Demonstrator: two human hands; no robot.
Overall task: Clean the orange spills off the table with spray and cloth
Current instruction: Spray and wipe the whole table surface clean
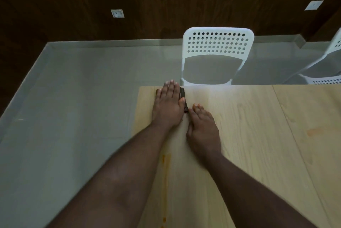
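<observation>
My left hand [168,104] lies flat with straight fingers on a dark folded cloth [182,92] at the far left corner of the light wooden table [239,135]. Only the cloth's right edge and a sliver at the left show past the hand. My right hand [202,128] rests flat on the table just right of it, fingertips touching the cloth's near corner. An orange streak [164,163] runs along the table's left side near my left forearm. A fainter orange smear [313,132] marks the right part. No spray bottle is in view.
A white perforated chair [217,47] stands behind the table's far edge, and part of a second chair [332,78] shows at the right. Grey floor [73,98] lies left of the table, with a dark wood wall behind.
</observation>
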